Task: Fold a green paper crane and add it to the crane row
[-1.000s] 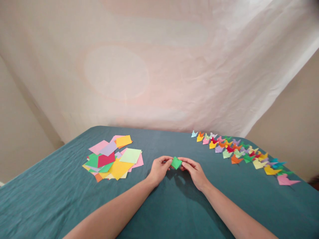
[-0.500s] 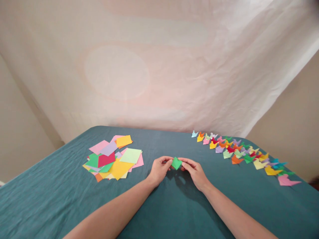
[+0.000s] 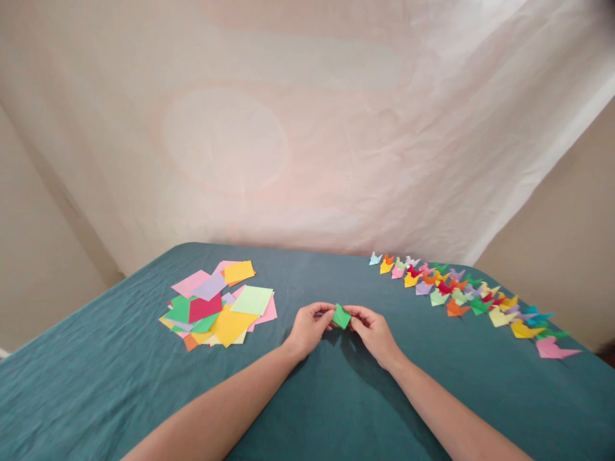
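Note:
A small folded piece of green origami paper (image 3: 341,316) is held a little above the table, in front of me. My left hand (image 3: 310,328) pinches its left corner between thumb and fingers. On the other side, my right hand (image 3: 373,331) is closed on its right edge with thumb and index finger. Part of the paper's edges is hidden behind the fingertips. The folds show as a roughly diamond shape, slightly tilted.
Loose square paper sheets (image 3: 235,325) in many colours lie overlapping on the left. Rows of small folded paper birds (image 3: 458,308) stand along the right. A dark teal cloth (image 3: 307,410) covers the table, and a pale sheet (image 3: 307,141) hangs behind it.
The green paper has tilted and turned slightly between my fingers. My right fingers have shifted a little to the left along its edge; my left hand has barely moved.

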`<state>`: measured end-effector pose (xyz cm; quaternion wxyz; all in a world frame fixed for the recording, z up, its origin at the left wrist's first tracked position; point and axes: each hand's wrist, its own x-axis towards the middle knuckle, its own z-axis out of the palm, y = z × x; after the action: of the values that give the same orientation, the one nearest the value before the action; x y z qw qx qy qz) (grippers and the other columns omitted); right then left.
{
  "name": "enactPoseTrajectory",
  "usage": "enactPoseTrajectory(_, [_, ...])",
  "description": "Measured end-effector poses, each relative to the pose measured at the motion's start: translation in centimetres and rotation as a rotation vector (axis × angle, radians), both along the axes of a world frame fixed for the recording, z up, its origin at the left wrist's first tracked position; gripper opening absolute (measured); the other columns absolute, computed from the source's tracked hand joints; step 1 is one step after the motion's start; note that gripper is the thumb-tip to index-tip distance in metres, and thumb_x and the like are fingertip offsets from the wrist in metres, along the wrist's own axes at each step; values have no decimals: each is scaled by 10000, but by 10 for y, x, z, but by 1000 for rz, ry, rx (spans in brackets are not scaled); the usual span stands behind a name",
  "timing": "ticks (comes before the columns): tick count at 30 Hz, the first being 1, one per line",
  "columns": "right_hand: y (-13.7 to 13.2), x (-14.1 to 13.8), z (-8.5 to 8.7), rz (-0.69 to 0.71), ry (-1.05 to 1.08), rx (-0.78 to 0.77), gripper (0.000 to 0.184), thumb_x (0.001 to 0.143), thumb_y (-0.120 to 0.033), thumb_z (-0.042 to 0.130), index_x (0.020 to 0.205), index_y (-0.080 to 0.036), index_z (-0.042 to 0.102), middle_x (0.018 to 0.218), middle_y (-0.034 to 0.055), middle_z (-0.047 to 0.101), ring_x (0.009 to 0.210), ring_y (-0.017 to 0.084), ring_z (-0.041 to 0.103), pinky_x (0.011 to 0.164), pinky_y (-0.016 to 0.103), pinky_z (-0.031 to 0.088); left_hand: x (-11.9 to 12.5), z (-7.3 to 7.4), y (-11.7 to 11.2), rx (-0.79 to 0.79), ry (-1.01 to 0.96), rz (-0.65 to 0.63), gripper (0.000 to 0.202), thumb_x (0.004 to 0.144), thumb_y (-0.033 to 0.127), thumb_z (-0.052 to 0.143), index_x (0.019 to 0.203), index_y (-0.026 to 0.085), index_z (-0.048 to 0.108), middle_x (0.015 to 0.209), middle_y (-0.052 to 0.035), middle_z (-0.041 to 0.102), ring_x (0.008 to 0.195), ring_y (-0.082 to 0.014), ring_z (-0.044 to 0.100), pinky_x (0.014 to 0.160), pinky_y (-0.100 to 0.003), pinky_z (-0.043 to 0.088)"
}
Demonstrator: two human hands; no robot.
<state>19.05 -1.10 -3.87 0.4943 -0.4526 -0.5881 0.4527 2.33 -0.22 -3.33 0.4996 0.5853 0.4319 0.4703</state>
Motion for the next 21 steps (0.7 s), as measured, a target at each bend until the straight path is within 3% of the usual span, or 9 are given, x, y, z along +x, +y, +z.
enactPoseTrajectory(5, [1, 1, -1, -15, -57, 34, 251, 745, -273, 536, 944, -200, 672, 854, 38, 685, 713, 175, 596, 678, 308, 472, 1, -1, -1, -3, 23, -21, 301, 761, 303, 603, 996, 123, 658, 863, -69, 694, 677, -157, 645, 647, -276, 539])
enactPoseTrajectory(11, [-2, 0, 3, -22, -113, 85, 153, 706, -243, 555, 775, -204, 685, 832, 25, 654, 699, 165, 566, 655, 281, 447, -1, 0, -3, 21, 52, -52, 337, 723, 276, 642, 1032, 141, 662, 941, -73, 691, 768, -185, 648, 728, -303, 532])
enactPoseTrajectory(14, [-2, 0, 2, -28, -118, 83, 153, 714, -250, 564, 800, -198, 680, 805, 20, 645, 665, 154, 552, 630, 272, 434, 0, -1, -4, 37, 40, -75, 364, 691, 249, 669, 1040, 144, 657, 1032, -85, 663, 859, -205, 640, 789, -313, 519])
enactPoseTrajectory(21, [-1, 1, -2, -38, -88, 40, 212, 740, -316, 582, 890, -186, 657, 751, 19, 653, 630, 155, 555, 600, 275, 434, 1, 0, -4, 32, -3, -118, 449, 648, 190, 696, 1089, 144, 622, 1057, -88, 641, 860, -204, 650, 805, -322, 521])
